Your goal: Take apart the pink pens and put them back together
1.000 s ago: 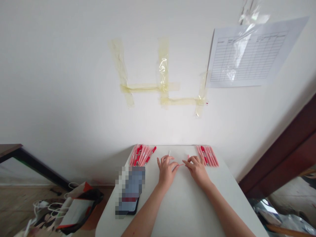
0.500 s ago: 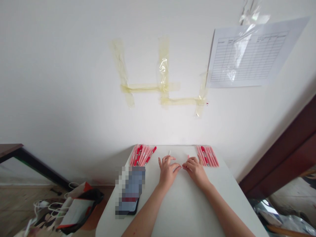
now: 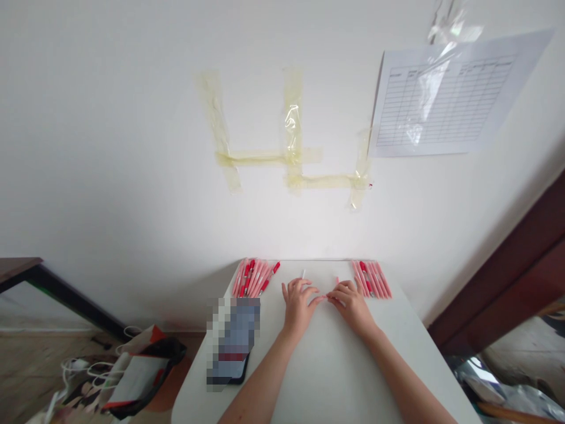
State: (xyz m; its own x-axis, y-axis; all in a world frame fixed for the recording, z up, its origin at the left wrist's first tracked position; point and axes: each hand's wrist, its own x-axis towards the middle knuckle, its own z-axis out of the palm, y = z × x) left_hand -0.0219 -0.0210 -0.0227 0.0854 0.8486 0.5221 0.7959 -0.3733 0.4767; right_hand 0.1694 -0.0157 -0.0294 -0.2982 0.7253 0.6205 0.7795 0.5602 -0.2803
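Note:
My left hand [image 3: 301,306] and my right hand [image 3: 351,305] meet over the middle of the white table [image 3: 326,377]. Thumb and fingers of each are pinched, the tips almost touching. A tiny pinkish piece seems to lie between them, too small and covered to name. Just behind my left hand a thin white stick [image 3: 303,273] pokes out. Beyond my right fingers shows the end of a pink piece [image 3: 338,279], the rest hidden. Several pink and red pens [image 3: 256,279] lie bunched at the back left. A neater row of similar pens [image 3: 378,279] is right of my right hand.
A phone [image 3: 238,341], partly pixelated, lies on the table's left side. The wall [image 3: 132,147] rises right behind the table, with yellowed tape [image 3: 293,129] and a printed sheet [image 3: 445,106] on it. A bag and white cables [image 3: 83,368] are on the floor at left.
Hardly anything differs. My fingertips have shifted very slightly while staying pinched together; the pens and phone lie as before.

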